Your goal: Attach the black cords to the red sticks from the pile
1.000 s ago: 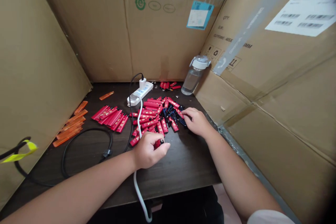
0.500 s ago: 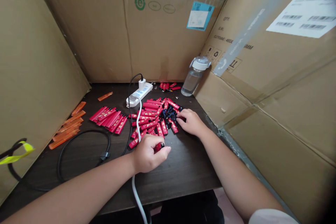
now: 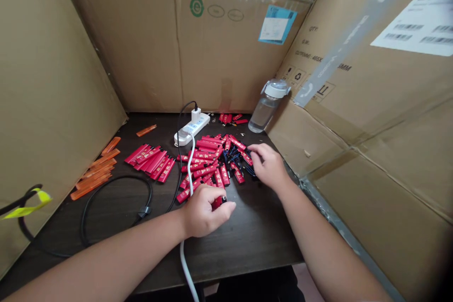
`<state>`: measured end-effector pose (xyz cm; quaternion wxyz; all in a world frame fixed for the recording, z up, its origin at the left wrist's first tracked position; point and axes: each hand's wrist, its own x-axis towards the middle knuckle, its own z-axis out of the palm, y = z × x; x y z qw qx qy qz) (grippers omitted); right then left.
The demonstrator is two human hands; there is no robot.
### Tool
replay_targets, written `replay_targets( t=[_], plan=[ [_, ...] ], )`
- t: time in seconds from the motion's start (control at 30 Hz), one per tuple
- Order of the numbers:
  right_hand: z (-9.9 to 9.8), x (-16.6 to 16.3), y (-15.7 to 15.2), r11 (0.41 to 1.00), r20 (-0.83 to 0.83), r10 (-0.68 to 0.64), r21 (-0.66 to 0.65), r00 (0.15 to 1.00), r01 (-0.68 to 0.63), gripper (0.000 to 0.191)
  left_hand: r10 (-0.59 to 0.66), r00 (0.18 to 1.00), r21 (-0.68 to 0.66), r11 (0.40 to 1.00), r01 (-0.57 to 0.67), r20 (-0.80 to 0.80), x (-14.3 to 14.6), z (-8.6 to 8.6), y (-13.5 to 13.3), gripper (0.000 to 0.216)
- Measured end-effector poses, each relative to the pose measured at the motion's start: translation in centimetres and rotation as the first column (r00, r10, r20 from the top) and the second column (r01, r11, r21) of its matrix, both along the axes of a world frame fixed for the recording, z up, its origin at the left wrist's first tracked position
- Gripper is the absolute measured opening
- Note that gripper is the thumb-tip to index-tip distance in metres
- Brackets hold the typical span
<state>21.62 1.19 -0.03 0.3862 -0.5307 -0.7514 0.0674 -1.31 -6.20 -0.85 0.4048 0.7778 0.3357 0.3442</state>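
My left hand [image 3: 207, 211] is closed around a red lighter-like stick [image 3: 218, 202]; its black end with a small pale tip points out between thumb and fingers. Further right, my right hand [image 3: 269, 166] has its fingertips drawn together at the edge of a heap of thin black and blue pieces [image 3: 231, 155]. Whatever lies between those fingertips is too small to make out. Around that heap lie many red sticks [image 3: 202, 155] with gold lettering and black ends. To their left, a row of similar red sticks [image 3: 152, 163] rests side by side.
Orange translucent strips [image 3: 95, 174] lie along the left cardboard wall. A white power strip [image 3: 193, 128] with a plug stands behind the sticks, its white cable [image 3: 187, 269] running under my left wrist. A black cable [image 3: 83, 212] loops at left. A water bottle [image 3: 264, 112] stands back right.
My right hand has shifted slightly right along the edge of the black and blue heap. My left hand keeps its hold on the red stick. The whole view has moved a little.
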Motion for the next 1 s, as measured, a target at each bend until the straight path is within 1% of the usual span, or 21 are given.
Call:
replay_targets(
  t=[0.03,0.07,0.1,0.13,0.17,0.2,0.23,0.27,0.3,0.4,0.5,0.6,0.63,0.73,0.8,0.87,1.0],
  plan=[
    [0.2,0.3,-0.1,0.999,-0.178,-0.021,-0.042,0.984,0.014,0.021,-0.013,1.000,-0.022,1.000,0.013,0.004,0.0,0.0,0.0,0.038],
    [0.4,0.5,-0.2,0.994,-0.362,-0.046,-0.113,0.931,0.005,0.019,-0.029,0.999,-0.053,0.998,0.030,0.016,-0.1,0.0,0.1,0.038],
    [0.6,0.7,-0.3,0.980,-0.533,-0.076,-0.197,0.843,-0.036,0.018,-0.046,0.998,-0.094,0.994,0.050,0.042,-0.1,0.0,0.1,0.036],
    [0.9,0.8,-0.5,0.955,-0.669,-0.107,-0.275,0.735,-0.111,0.019,-0.064,0.995,-0.147,0.986,0.075,0.083,0.0,0.0,0.1,0.035],
    [1.1,0.8,-0.7,0.922,-0.765,-0.136,-0.330,0.630,-0.201,0.022,-0.081,0.987,-0.210,0.972,0.109,0.139,0.0,0.1,0.2,0.033],
    [1.2,0.7,-0.9,0.888,-0.826,-0.158,-0.358,0.541,-0.287,0.025,-0.095,0.975,-0.278,0.949,0.149,0.199,0.1,0.1,0.2,0.031],
    [1.4,0.5,-1.1,0.858,-0.861,-0.175,-0.371,0.477,-0.356,0.028,-0.102,0.961,-0.341,0.921,0.188,0.256,0.1,0.2,0.2,0.031],
    [1.6,0.3,-1.4,0.833,-0.880,-0.186,-0.377,0.437,-0.405,0.030,-0.102,0.948,-0.392,0.893,0.221,0.301,0.2,0.3,0.2,0.032],
    [1.7,0.0,-1.7,0.817,-0.889,-0.192,-0.380,0.416,-0.434,0.031,-0.101,0.938,-0.430,0.869,0.246,0.331,0.3,0.4,0.3,0.033],
    [1.9,-0.9,-2.5,0.802,-0.897,-0.164,-0.363,0.410,-0.475,0.031,-0.092,0.924,-0.477,0.835,0.275,0.371,0.4,0.4,0.6,0.040],
    [1.8,-1.8,-3.2,0.789,-0.897,-0.098,-0.334,0.432,-0.516,0.032,-0.047,0.924,-0.517,0.817,0.255,0.380,0.4,0.0,0.9,0.045],
    [1.5,-2.5,-3.8,0.775,-0.879,-0.039,-0.327,0.476,-0.541,0.025,0.007,0.913,-0.569,0.784,0.248,0.407,0.3,-0.5,1.0,0.047],
    [1.4,-2.8,-4.0,0.777,-0.866,-0.015,-0.324,0.500,-0.540,0.023,0.010,0.903,-0.589,0.761,0.272,0.430,0.2,-0.6,1.0,0.049],
    [1.3,-3.8,-4.9,0.794,-0.798,0.080,-0.311,0.597,-0.522,0.020,-0.002,0.855,-0.642,0.660,0.391,0.519,0.2,-0.7,1.1,0.054],
    [1.4,-4.6,-5.5,0.809,-0.741,0.148,-0.290,0.655,-0.511,0.018,-0.001,0.829,-0.660,0.605,0.446,0.560,0.2,-0.6,1.1,0.057],
    [1.5,-5.2,-6.1,0.824,-0.708,0.196,-0.257,0.679,-0.505,0.017,-0.002,0.822,-0.670,0.579,0.465,0.570,0.2,-0.6,1.1,0.058],
    [1.8,-5.5,-6.6,0.844,-0.675,0.253,-0.196,0.693,-0.499,0.016,-0.015,0.834,-0.689,0.555,0.466,0.552,0.2,-0.6,1.3,0.058]
  ],
)
